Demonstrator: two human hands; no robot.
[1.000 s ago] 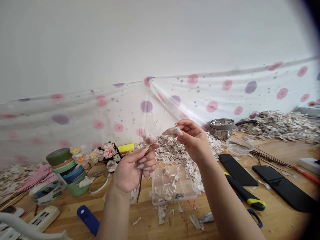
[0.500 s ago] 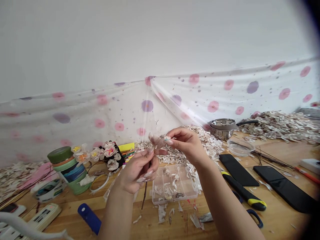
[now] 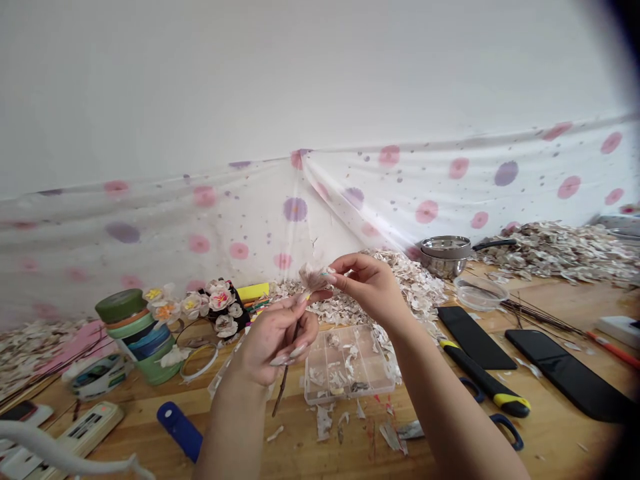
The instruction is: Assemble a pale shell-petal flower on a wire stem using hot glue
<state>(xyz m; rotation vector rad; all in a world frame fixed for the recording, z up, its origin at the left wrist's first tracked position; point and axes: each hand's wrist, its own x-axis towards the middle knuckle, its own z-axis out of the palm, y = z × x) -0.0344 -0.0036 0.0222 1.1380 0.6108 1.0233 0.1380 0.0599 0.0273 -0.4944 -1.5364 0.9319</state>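
Observation:
My left hand (image 3: 280,337) is closed round a thin brown stem (image 3: 281,393) whose lower end slants down below the fingers. At the stem's top is a pale, papery flower (image 3: 311,275) with faint pinkish-brown streaks. My right hand (image 3: 367,287) pinches the flower's right edge between thumb and fingertips; the fingers hide part of it. Beneath both hands lies a clear compartment box (image 3: 350,398) with pale flakes in several compartments. Behind them spreads a heap of whitish, petal-like flakes (image 3: 415,287).
Finished-looking flowers (image 3: 220,300), a green-lidded jar (image 3: 143,340) and a tape roll (image 3: 97,377) stand left. A blue-handled tool (image 3: 179,430) lies in front. Rightward are metal bowls (image 3: 445,257), a black phone (image 3: 565,373), a yellow-black handle (image 3: 487,380) and dark stems (image 3: 545,317).
The flower has turned slightly and shifted a little right, and the stem's lower end has swung left. Both hands keep their grip, with the right fingertips slightly farther left.

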